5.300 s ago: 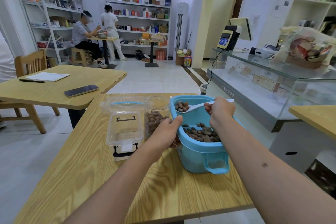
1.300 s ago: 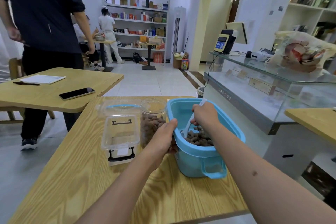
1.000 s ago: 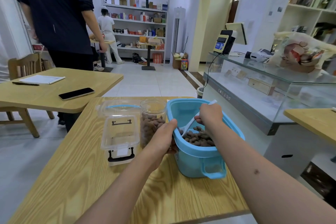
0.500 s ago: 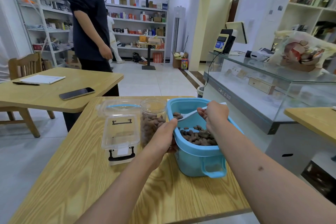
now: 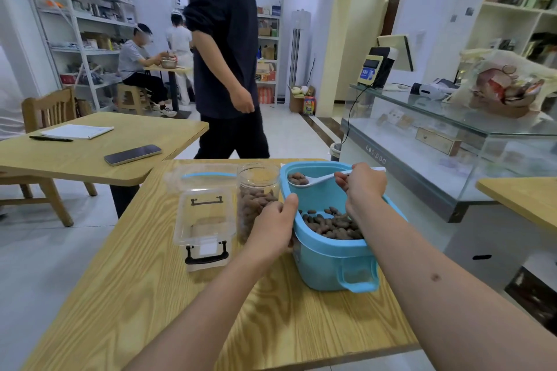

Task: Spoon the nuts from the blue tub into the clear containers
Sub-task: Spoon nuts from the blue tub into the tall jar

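The wooden bench (image 5: 150, 295) carries everything. The blue tub (image 5: 331, 262) stands at its right side, nuts (image 5: 331, 224) lying across its bottom. Left of it is the clear box (image 5: 205, 226) with a black handle, its lid tipped open behind. Between the box and the tub stands the clear jar (image 5: 256, 190), about half full of nuts. The left hand (image 5: 272, 227) wraps its fingers round the jar's near side. The right hand (image 5: 363, 185) pinches the handle of a white spoon (image 5: 313, 181), whose bowl holds a few nuts above the tub's far end, just beside the jar's mouth.
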